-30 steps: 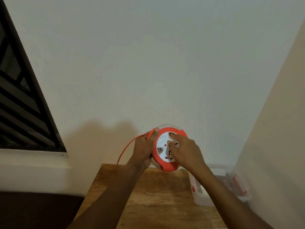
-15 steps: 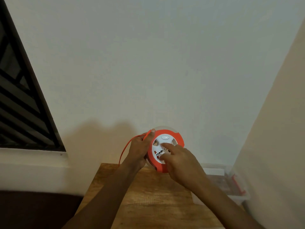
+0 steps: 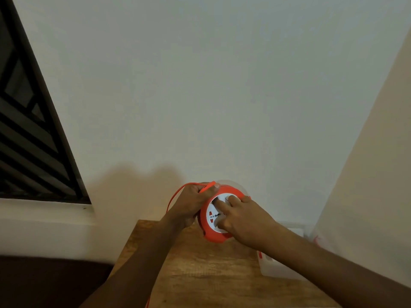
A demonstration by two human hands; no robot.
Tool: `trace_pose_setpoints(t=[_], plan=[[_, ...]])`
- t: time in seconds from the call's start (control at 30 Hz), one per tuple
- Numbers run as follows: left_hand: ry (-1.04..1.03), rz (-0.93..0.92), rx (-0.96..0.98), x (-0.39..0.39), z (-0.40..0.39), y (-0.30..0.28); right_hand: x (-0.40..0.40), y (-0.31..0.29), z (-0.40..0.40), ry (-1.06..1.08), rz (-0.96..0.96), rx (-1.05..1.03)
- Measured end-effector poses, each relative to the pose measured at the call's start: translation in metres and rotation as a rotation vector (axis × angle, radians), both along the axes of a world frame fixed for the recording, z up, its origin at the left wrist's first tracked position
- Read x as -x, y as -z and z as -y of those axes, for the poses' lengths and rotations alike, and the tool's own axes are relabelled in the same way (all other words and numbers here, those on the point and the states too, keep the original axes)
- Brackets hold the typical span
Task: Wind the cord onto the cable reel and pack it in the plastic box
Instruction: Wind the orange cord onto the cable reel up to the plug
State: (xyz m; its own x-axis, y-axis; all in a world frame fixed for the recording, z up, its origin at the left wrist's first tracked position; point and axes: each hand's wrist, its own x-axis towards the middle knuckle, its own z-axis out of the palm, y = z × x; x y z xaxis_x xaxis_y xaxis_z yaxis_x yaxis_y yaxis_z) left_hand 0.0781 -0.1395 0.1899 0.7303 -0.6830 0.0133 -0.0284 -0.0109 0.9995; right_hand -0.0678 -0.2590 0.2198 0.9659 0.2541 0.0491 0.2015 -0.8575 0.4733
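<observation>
An orange cable reel [image 3: 214,237] with a white socket face is held upright above the far end of a wooden table [image 3: 200,274]. My left hand [image 3: 191,205] grips its left rim, thumb on top over the cord. My right hand [image 3: 242,216] lies on the white face with curled fingers, index fingertip pressed near the centre. The orange cord [image 3: 175,195] loops out left of my left hand and drops down behind my forearm; a short piece shows at the bottom edge. The clear plastic box [image 3: 280,268] stands at the table's right, partly hidden by my right forearm.
A pale wall rises straight ahead and another closes in on the right. A dark barred window [image 3: 29,138] with a white sill fills the left. The table's near half is bare wood.
My right hand has circled over the reel's white face, from top to lower middle and back up. The reel turned slightly and stays in my left hand.
</observation>
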Motion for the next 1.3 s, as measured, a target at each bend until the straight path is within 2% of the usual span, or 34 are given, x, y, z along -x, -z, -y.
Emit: trace_pose_setpoints(t=[0.27,0.5,0.63,0.73,0.93,1.03,1.17,1.23,1.3], plan=[[-0.105,-0.103,-0.007,0.001,-0.001,0.002,-0.004,0.015,-0.005,0.101,-0.033,0.036],[-0.166,-0.083,0.096,0.008,0.008,0.001,-0.013,0.007,-0.012,0.385,0.009,-0.152],[-0.205,-0.034,0.109,0.013,0.012,0.002,-0.015,0.006,-0.017,0.46,0.021,-0.147],[-0.193,-0.024,0.072,0.014,0.014,0.002,-0.014,0.004,-0.011,0.439,-0.028,-0.125],[-0.162,-0.031,0.07,0.013,0.015,0.002,-0.016,0.01,0.009,0.26,0.038,-0.115],[-0.19,0.04,0.058,0.014,0.017,0.002,-0.016,0.021,0.011,0.333,0.144,-0.305],[-0.276,0.106,0.064,0.019,0.02,0.003,-0.023,0.035,0.007,0.536,0.309,-0.779],[-0.347,0.159,0.034,0.022,0.023,0.007,-0.031,0.04,0.003,0.667,0.297,-1.115],[-0.395,0.232,-0.011,0.024,0.027,0.012,-0.039,0.046,-0.001,0.796,0.27,-1.593]])
